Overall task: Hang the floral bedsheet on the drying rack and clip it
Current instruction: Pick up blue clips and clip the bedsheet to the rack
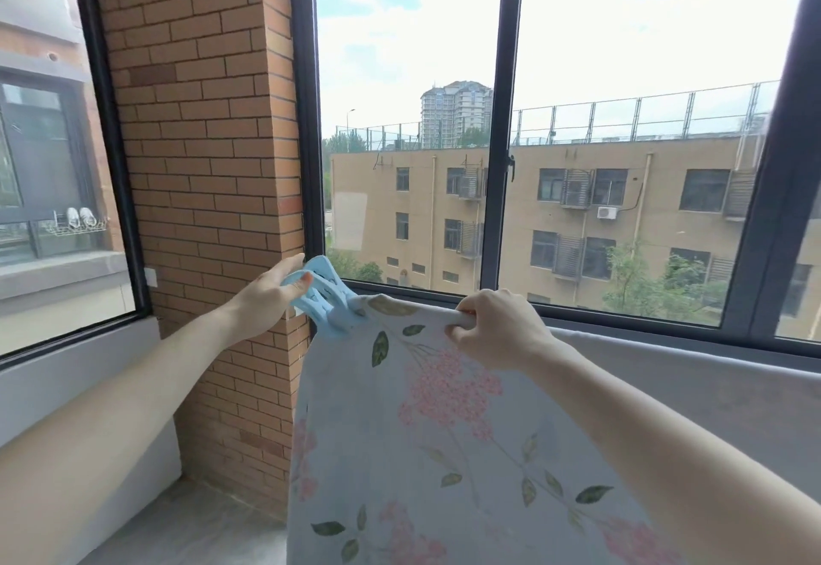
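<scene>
A: Bedsheet [444, 431] first. Where does it sit, and how does it run?

B: Your floral bedsheet fills the lower centre of the frame. Its top fold crosses from the centre toward the right, climbing slightly to your right hand, then carrying on lower right as a plain grey stretch beneath the window [622, 120]. That fold is its long axis, left to right; the printed cloth hangs straight down from it to the bottom edge. Whatever bar lies under the fold is covered, so I cannot see the rack itself.

A: And the clip?

B: The light blue clip [326, 298] is at the left end of the fold, centre of the frame, in front of the brick pillar [200, 165]. Its mouth points down and right onto the cloth's corner; its handles point up and left toward your left hand.

A: How do my hands hold?

B: Your left hand [266, 298] pinches the clip's handles, thumb on the near side, fingers on the far one. How wide the clip's mouth stands I cannot tell. Your right hand [497, 329] is curled over the top fold, fingers wrapped round the cloth, just right of the clip, not touching it.
</scene>
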A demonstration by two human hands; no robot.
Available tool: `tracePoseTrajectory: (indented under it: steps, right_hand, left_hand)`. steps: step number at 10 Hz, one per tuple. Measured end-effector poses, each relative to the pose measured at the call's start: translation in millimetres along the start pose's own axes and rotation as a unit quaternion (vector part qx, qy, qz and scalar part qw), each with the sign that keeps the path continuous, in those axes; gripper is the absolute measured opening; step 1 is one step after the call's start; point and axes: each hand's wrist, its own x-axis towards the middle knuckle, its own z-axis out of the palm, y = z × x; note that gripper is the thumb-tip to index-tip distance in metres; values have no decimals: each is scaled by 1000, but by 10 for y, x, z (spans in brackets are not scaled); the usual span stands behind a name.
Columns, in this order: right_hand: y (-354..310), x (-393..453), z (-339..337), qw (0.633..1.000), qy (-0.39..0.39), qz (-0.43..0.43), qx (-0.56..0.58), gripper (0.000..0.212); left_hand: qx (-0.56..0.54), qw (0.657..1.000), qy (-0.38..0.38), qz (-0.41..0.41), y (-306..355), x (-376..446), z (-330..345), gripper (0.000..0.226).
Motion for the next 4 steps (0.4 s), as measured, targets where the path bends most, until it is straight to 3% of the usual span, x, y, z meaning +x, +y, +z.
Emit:
tracePoseTrajectory:
  steps: [2,4]
  right_hand:
    - [-6,-49,-73,1000,19,2,22,14]
    - [66,-730,42,983,107,-86,119,40]
  left_hand:
    - [143,979,112,88,66,-327,204,63]
    - [168,960,104,197,206,-1024,520,58]
